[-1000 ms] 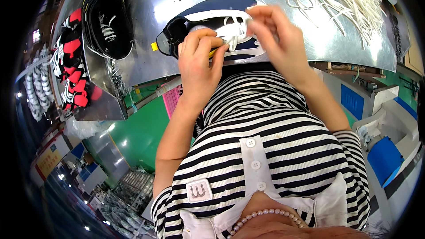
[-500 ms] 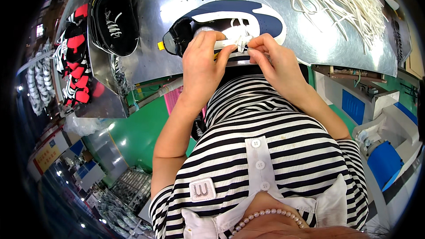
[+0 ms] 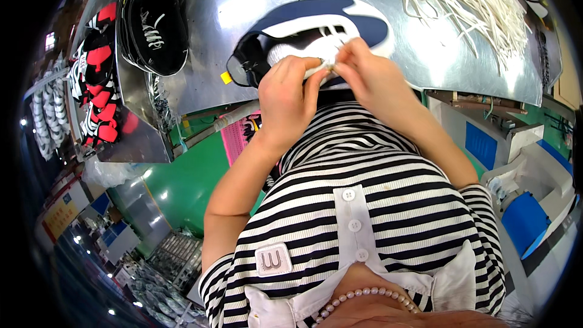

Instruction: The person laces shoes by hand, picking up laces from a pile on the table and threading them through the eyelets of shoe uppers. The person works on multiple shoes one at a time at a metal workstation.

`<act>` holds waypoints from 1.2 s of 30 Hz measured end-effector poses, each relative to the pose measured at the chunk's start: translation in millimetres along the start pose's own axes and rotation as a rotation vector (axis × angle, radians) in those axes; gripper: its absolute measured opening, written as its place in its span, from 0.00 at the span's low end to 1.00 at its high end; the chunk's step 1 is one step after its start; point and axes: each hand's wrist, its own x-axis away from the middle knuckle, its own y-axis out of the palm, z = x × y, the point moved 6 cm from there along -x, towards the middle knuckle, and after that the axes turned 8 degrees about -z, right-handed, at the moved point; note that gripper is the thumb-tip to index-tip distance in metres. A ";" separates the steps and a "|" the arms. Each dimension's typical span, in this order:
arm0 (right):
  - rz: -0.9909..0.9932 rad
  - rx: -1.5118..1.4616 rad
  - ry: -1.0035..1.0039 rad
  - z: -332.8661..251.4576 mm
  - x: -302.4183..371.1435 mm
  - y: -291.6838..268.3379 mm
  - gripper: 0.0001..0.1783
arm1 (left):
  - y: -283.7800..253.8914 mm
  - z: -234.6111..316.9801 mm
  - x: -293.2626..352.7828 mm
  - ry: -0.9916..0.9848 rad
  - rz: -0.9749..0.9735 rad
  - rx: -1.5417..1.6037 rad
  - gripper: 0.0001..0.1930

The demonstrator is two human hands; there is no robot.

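A navy and white shoe (image 3: 303, 10) lies on its side across the metal table in front of me, its black-lined opening toward me and a yellow tab at its heel. White stuffing shows inside it. My left hand (image 3: 286, 98) is closed in a pinch on a white shoelace (image 3: 328, 61) at the shoe's near edge. Fingertip to fingertip with it, my right hand (image 3: 378, 79) pinches the same shoelace. The fingers partly hide the lace and the eyelet area.
Loose white shoelaces (image 3: 437, 0) are heaped at the table's far right. A stack of black shoe uppers (image 3: 155, 36) stands on the left of the metal table (image 3: 209, 42). Beyond the edge sit red, black and white shoe pieces (image 3: 100, 100). A grey machine with a blue part (image 3: 525, 225) is at right.
The shoe's heel has shifted a little right and nearer to me. My right hand has moved slightly left and up, and both hands stay together at the lace.
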 end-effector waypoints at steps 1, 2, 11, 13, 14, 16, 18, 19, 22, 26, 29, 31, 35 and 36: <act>-0.134 0.103 0.090 -7.5 8.7 -14.4 0.13 | -0.9 0.4 2.0 0.018 0.015 -0.014 0.09; -0.151 0.093 0.113 -10.2 15.3 -28.6 0.14 | -0.4 4.5 5.4 0.076 0.039 -0.042 0.10; -0.330 0.237 -0.075 -26.9 -38.6 -16.8 0.11 | 2.9 8.7 10.6 0.292 0.089 -0.041 0.12; -0.302 0.106 -0.075 -24.8 -41.8 -17.7 0.11 | 3.4 8.1 7.5 0.273 0.060 -0.006 0.12; -0.244 0.031 -0.092 -21.5 -40.9 -18.8 0.11 | 3.6 7.4 5.8 0.265 0.045 0.013 0.12; -0.134 -0.115 -0.125 -22.3 -40.0 -24.8 0.11 | 3.9 4.4 4.1 0.232 0.009 0.032 0.12; 0.126 -0.605 -0.193 -37.9 -49.1 -74.1 0.10 | 1.5 3.4 5.2 0.188 -0.011 0.049 0.11; 0.145 -0.553 -0.233 -44.4 -52.4 -87.1 0.09 | 1.5 0.7 8.2 0.163 -0.047 0.036 0.12; 0.117 -0.448 -0.181 -45.4 -62.3 -84.5 0.09 | -1.3 -3.3 1.4 0.076 -0.131 0.094 0.18; -0.138 -0.430 0.043 -9.0 -59.5 -16.1 0.08 | -6.0 -12.0 -1.8 -0.183 -0.034 0.391 0.37; -0.173 -0.381 0.053 -11.4 -62.5 -8.5 0.05 | -7.3 -18.7 -12.2 -0.359 -0.040 0.528 0.27; -0.182 -0.312 0.060 -11.2 -64.3 -8.6 0.07 | -5.3 -21.4 -12.4 -0.430 0.016 0.479 0.22; -0.124 -0.257 0.001 -12.6 -54.9 -18.1 0.12 | -4.3 -22.9 -10.4 -0.431 0.134 0.383 0.15; -0.091 -0.238 -0.020 -13.3 -48.3 -21.9 0.14 | -3.3 -21.7 -10.5 -0.409 0.150 0.353 0.15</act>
